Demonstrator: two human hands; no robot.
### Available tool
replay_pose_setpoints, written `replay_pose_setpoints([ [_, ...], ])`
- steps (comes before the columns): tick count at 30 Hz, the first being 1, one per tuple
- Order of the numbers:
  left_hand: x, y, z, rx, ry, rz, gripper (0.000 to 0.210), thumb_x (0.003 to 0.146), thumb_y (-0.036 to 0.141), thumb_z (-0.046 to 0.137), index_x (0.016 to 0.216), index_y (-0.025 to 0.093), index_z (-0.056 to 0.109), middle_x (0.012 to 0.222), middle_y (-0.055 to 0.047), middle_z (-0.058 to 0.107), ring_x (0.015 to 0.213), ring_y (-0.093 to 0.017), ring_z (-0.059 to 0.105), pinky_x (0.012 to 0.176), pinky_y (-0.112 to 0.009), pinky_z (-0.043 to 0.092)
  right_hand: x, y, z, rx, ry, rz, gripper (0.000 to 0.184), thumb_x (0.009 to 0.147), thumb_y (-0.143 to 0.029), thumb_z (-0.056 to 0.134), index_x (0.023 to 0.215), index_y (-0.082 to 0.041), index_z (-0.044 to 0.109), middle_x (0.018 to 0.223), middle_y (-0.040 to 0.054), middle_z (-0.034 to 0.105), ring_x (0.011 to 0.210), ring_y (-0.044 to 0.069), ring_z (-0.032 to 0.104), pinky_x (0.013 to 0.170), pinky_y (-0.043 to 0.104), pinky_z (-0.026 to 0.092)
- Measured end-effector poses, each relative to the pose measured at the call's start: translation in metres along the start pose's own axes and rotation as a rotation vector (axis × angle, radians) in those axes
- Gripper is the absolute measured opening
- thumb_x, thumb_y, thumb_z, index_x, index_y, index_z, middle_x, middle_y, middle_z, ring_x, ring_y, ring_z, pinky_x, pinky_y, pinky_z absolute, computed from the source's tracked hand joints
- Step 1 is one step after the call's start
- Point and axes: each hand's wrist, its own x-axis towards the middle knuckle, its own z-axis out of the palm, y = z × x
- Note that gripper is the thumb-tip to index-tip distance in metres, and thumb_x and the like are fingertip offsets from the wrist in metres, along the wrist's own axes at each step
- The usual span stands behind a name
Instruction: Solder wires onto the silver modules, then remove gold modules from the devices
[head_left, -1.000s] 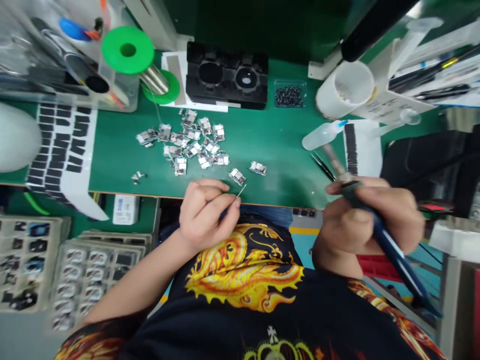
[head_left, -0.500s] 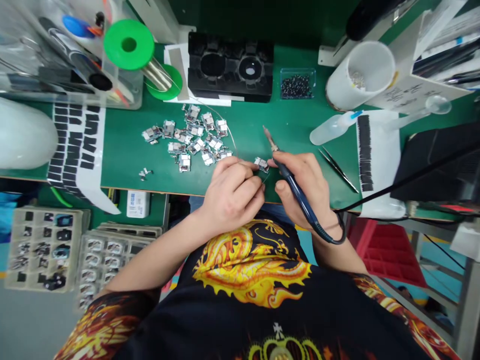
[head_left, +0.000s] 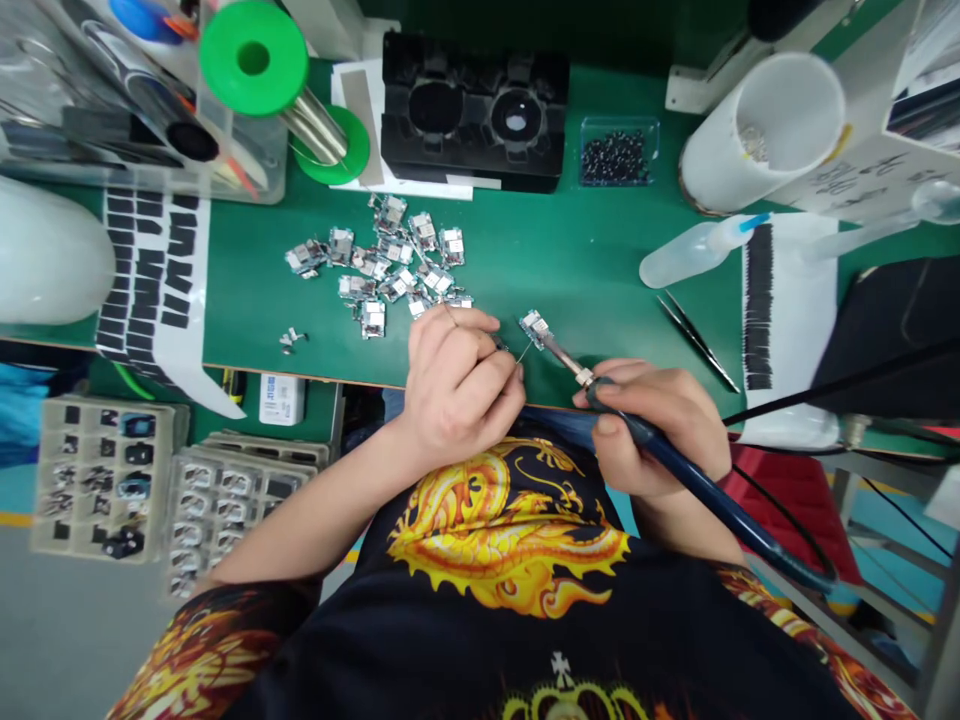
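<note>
My left hand (head_left: 465, 385) is closed with fingertips pinched on a thin solder wire (head_left: 524, 352), whose end pokes out to the right. Wrapped in my right hand (head_left: 664, 425) is a soldering iron (head_left: 705, 495) with a dark blue handle. Its metal tip meets the lower right side of a small circuit board (head_left: 533, 325) lying on the bench, between the two hands. Left of the board, near my left knuckles, several similar small boards (head_left: 397, 284) lie in a loose cluster. The fingertips of my left hand are partly hidden.
A green solder spool (head_left: 253, 57) stands at the back left, beside a black two-hole fixture (head_left: 474, 150). A clear box of small black parts (head_left: 619, 158), a squeeze bottle (head_left: 686, 256), tweezers (head_left: 699, 342) and a white cup (head_left: 720, 160) are on the right. Compartment trays (head_left: 176, 420) sit lower left.
The iron has swung from pointing away above the board to touching it, its handle now slanting down to the right. My right hand has moved right, off the board.
</note>
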Motion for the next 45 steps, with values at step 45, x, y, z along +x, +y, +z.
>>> replay_pose_setpoints([
  [45, -0.0062, -0.0061, 0.0067, 0.017, -0.066, -0.008, 0.022, 0.087, 0.012, 0.073, 0.101, 0.025, 0.062, 0.093, -0.003, 0.062, 0.114, -0.031, 0.069, 0.101, -0.058, 0.054, 0.0037, -0.0006, 0.0084, -0.093, -0.046, 0.019, 0.029, 0.084, -0.006, 0.072, 0.108, -0.022, 0.077, 0.085, 0.0020, 0.075, 0.075, 0.020, 0.076, 0.075, 0.037, 0.073],
])
